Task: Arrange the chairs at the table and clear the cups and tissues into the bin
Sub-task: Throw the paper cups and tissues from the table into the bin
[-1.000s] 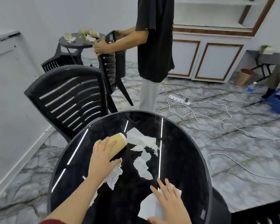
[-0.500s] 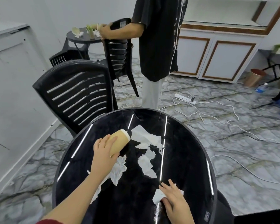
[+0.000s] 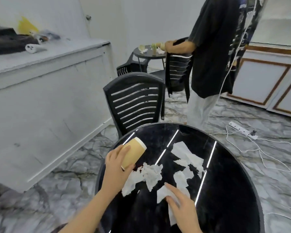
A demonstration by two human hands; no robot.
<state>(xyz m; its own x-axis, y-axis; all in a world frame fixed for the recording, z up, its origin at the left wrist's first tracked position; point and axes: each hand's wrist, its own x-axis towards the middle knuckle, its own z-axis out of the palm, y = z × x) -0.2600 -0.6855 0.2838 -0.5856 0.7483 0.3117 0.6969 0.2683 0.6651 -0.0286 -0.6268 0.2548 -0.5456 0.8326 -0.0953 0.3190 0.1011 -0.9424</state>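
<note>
A round black glossy table (image 3: 228, 195) fills the lower right. My left hand (image 3: 117, 167) grips a tan paper cup (image 3: 134, 154) lifted and tilted over the table's left edge. My right hand (image 3: 181, 206) holds a white tissue (image 3: 163, 194) against the tabletop near the front. More torn tissues lie in the middle: a crumpled one (image 3: 149, 174) by the cup, another (image 3: 188, 156) further back. A black slatted chair (image 3: 134, 101) stands behind the table.
A person in a black shirt (image 3: 217, 47) holds a second black chair (image 3: 176, 69) beside a small round table (image 3: 149, 53) with cups and tissues. A white counter (image 3: 45, 91) runs along the left. A power strip (image 3: 243, 130) and white cables lie on the marble floor at right.
The view has swung left. My left hand has lifted the cup off the table toward the left edge. My right hand has dragged its tissue in toward the middle.
</note>
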